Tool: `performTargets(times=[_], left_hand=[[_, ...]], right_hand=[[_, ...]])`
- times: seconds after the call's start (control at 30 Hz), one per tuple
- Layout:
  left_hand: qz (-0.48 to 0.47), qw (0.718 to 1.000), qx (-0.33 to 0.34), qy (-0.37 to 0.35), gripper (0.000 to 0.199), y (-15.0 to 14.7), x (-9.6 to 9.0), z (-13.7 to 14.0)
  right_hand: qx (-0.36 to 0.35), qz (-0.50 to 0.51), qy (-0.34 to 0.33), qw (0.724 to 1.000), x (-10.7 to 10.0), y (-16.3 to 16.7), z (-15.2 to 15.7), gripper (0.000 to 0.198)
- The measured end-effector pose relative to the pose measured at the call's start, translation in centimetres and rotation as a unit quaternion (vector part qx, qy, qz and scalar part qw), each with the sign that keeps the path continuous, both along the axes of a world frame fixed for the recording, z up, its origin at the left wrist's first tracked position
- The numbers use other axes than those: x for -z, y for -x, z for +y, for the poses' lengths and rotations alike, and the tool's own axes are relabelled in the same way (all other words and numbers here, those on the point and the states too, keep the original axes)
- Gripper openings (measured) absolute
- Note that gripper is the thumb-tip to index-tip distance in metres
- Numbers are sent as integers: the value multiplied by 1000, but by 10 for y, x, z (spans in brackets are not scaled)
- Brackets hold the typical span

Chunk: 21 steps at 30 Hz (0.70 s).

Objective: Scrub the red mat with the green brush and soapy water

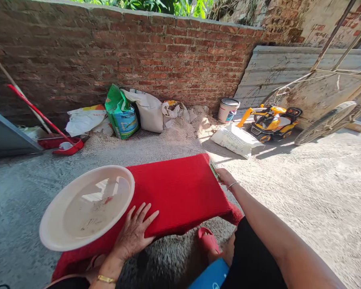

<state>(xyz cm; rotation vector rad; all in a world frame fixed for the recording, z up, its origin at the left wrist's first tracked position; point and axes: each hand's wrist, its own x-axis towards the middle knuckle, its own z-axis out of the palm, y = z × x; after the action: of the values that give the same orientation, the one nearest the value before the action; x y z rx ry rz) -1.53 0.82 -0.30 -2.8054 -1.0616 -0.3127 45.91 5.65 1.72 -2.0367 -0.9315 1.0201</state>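
A red cloth (174,180) is spread over a low table or bench in front of me and hangs down at its edges. My left hand (136,228) lies flat on the cloth near its front edge, fingers spread. My right hand (224,176) is closed around a pale green brush (213,170), which touches the cloth at its far right edge. To the left, a wide white basin (55,218) rests on the cloth, holding shallow water with bits of debris in it.
Along the brick wall (180,60) stand a green-blue sack (123,114), a white sack (149,110), sand and a bucket (228,109). A yellow toy excavator (273,122) and a cart wheel (325,122) are at right. A red dustpan (67,146) is at left.
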Motion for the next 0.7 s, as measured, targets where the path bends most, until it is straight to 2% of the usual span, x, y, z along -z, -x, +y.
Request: performTargets(times=[0.2, 0.37, 0.53, 0.7], left_hand=[[2, 1000, 2, -8, 78, 0, -2, 0], [-7, 1000, 3, -7, 76, -1, -3, 0], [-8, 1000, 5, -13, 74, 0, -1, 1], [-4, 1000, 9, -18, 76, 1, 1, 2]], right_hand=[[7, 10, 29, 999, 7, -10, -20, 27], [28, 14, -8, 999, 8, -13, -33, 31], [0, 21, -28, 999, 14, 4, -38, 35], [-21, -11, 5, 1000, 21, 2, -55, 36]])
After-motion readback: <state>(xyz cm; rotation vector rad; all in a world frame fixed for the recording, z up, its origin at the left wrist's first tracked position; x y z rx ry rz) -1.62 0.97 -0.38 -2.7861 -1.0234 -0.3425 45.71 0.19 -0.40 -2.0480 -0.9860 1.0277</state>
